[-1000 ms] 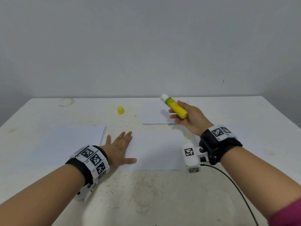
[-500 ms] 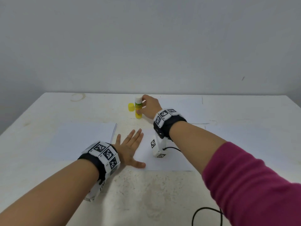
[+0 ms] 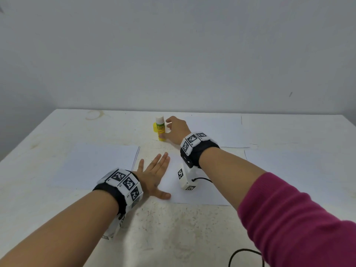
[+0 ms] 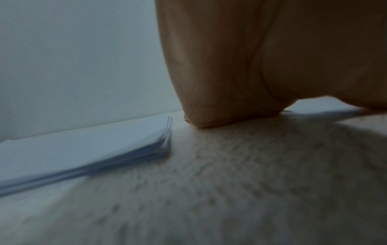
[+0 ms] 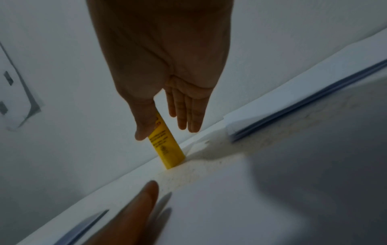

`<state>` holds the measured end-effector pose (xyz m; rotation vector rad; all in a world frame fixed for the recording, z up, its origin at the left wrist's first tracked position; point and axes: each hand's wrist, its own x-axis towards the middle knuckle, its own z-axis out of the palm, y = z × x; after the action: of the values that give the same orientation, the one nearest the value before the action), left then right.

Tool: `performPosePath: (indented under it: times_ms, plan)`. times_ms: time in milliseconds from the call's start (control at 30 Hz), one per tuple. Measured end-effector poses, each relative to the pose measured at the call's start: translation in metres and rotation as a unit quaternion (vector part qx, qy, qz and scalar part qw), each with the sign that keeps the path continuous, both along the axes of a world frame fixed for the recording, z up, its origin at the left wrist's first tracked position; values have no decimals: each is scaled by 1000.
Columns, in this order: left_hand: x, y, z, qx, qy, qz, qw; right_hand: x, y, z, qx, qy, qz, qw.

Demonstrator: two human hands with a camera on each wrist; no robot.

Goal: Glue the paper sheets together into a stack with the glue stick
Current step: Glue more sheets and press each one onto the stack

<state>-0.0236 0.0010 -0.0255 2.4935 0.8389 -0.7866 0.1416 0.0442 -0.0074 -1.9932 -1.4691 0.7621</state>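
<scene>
Since the half-second-earlier view, right hand (image 3: 176,130) fingers have loosened from the upright glue stick (image 3: 160,131), upper centre; only the thumb apparently touches its base, the wrist view being dim. Left of frame: paper stack (image 3: 96,164). Centre: left hand (image 3: 154,176) spread flat, pressing a single sheet (image 3: 202,191). Yellow cap (image 3: 154,128) mostly hidden behind the stick.

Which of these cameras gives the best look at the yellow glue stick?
The head view: the glue stick stands upright on the table, whole, white top and label visible, right hand beside it. The right wrist view shows only its lower yellow body below the thumb. The left wrist view misses it.
</scene>
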Motion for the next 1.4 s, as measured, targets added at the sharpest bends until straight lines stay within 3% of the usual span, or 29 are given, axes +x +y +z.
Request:
performPosePath:
  times_ms: [133, 233, 300, 400, 533, 667, 1133, 1233, 1400]
  plan:
    - [0, 1, 2, -15, -6, 4, 1000, 16, -35, 24, 12, -7, 23, 1000]
    - [-2, 1, 3, -19, -15, 6, 1000, 41, -77, 45, -7, -72, 85, 994]
    - [-2, 2, 1, -25, -20, 8, 999, 64, -110, 53, -52, -112, 106, 987]
    - [-2, 2, 0, -23, -17, 7, 1000, 103, -158, 51, -162, -158, 66, 972]
    - [-1, 1, 2, -23, -9, 2, 1000, 146, -210, 28, -320, -243, 24, 915]
    - [-1, 1, 8, -35, 2, 2, 999, 169, -235, 5, -364, -246, 0, 898]
    - [0, -1, 13, -27, 10, 5, 1000, 170, -246, 12, -292, -174, -34, 940]
    - [2, -2, 12, -14, 14, 4, 1000, 177, -247, 22, -241, -191, -69, 949]
    - [3, -3, 10, -6, 15, 9, 1000, 175, -245, 55, -167, -260, -140, 941]
